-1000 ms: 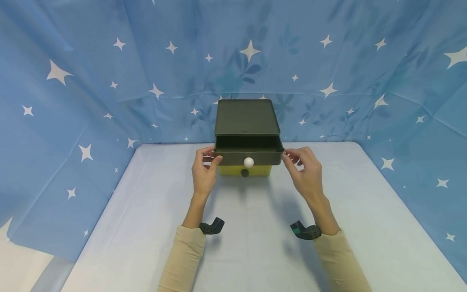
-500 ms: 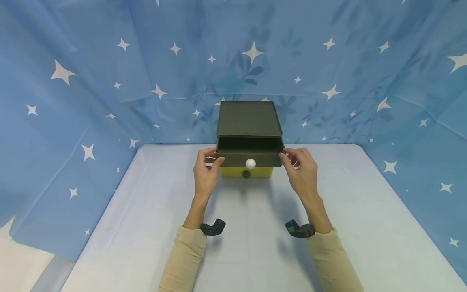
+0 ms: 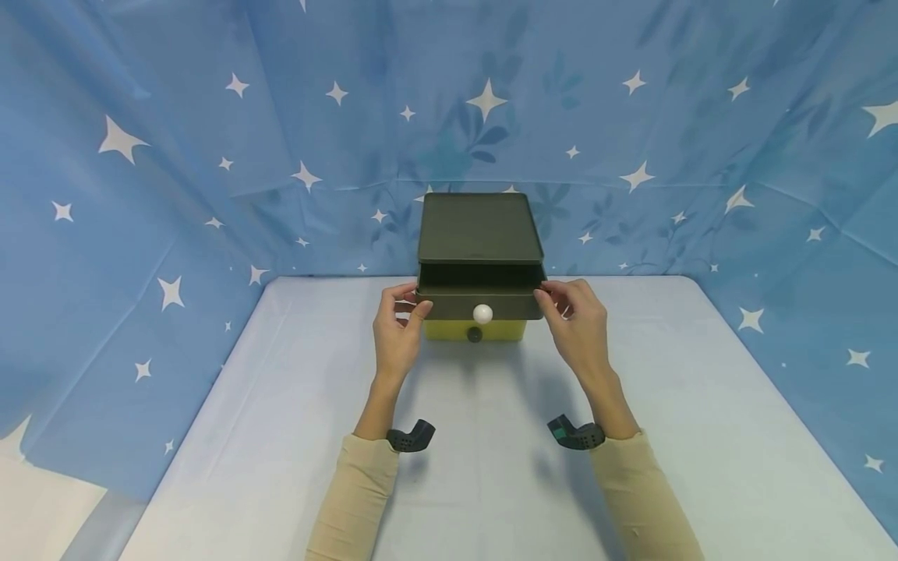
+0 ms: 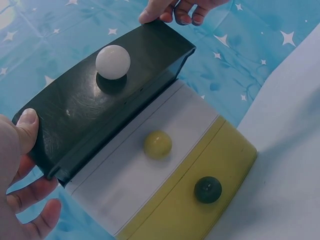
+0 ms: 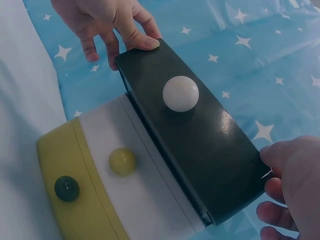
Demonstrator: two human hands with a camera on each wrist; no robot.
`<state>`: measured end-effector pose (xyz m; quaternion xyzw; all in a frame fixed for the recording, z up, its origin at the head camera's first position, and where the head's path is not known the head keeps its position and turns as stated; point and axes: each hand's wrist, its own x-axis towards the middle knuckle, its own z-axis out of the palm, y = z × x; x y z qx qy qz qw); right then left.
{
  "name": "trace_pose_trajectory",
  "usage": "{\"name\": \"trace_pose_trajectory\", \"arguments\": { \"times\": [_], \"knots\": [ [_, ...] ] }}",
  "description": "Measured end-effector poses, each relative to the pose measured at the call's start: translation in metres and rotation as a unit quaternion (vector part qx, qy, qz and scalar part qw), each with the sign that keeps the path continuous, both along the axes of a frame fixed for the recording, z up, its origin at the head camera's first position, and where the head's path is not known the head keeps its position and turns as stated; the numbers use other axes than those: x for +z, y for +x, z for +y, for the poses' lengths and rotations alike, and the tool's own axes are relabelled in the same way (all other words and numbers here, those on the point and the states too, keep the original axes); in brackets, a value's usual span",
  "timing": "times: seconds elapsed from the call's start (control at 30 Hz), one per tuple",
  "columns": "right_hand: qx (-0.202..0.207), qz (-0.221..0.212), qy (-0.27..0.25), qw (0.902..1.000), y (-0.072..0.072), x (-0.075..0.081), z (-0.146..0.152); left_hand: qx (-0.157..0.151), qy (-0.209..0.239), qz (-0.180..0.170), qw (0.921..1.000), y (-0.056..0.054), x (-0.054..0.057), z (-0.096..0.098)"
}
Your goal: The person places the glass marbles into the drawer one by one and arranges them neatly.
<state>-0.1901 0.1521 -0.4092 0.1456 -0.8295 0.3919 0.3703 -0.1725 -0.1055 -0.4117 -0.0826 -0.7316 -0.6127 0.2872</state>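
A small stacked drawer cabinet point(image 3: 480, 226) with a dark green top stands at the table's far edge. Its dark green top drawer point(image 3: 449, 307), with a round white knob point(image 3: 482, 314), sticks out toward me; the visible inside is dark. My left hand point(image 3: 396, 339) grips this drawer's left front corner, thumb on the front face. At the opposite corner my right hand point(image 3: 581, 331) pinches it the same way. Below, the wrist views show a white drawer point(image 4: 117, 187) with a yellow knob point(image 4: 158, 145), then a yellow drawer point(image 5: 95, 200) with a dark green knob point(image 5: 67, 188), both pushed in.
A white cloth covers the table point(image 3: 477, 483). Blue star-patterned curtain point(image 3: 316, 117) hangs close behind the cabinet and along both sides. Each wrist bears a black camera, one on the left point(image 3: 411, 436) and one on the right point(image 3: 577, 433).
My right hand has shifted slightly left, its thumb now further onto the drawer's front face. The left hand keeps its grip, and the drawer stays pulled out about as far.
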Motion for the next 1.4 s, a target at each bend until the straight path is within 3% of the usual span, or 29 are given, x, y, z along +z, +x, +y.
{"name": "trace_pose_trajectory", "arguments": {
  "times": [0.47, 0.73, 0.9, 1.17, 1.4],
  "knots": [
    [0.003, -0.005, 0.003, 1.0, 0.0, -0.001, 0.003, 0.0, -0.002, -0.009, 1.0, 0.001, 0.001, 0.001],
    [0.013, -0.001, 0.01, 0.9999, 0.001, -0.004, 0.006, 0.018, -0.014, -0.008, 0.9997, -0.022, -0.029, -0.004],
    [0.02, -0.003, 0.01, 0.9997, 0.003, -0.005, 0.007, 0.032, -0.022, 0.006, 0.9992, -0.022, -0.03, -0.004],
    [0.023, -0.005, 0.001, 0.9997, 0.003, -0.007, 0.006, 0.051, -0.026, 0.067, 0.9962, -0.017, -0.026, -0.004],
    [0.032, 0.003, -0.019, 0.9993, 0.001, -0.01, 0.006, 0.063, -0.026, 0.069, 0.9953, -0.016, -0.025, -0.002]
  ]
}}
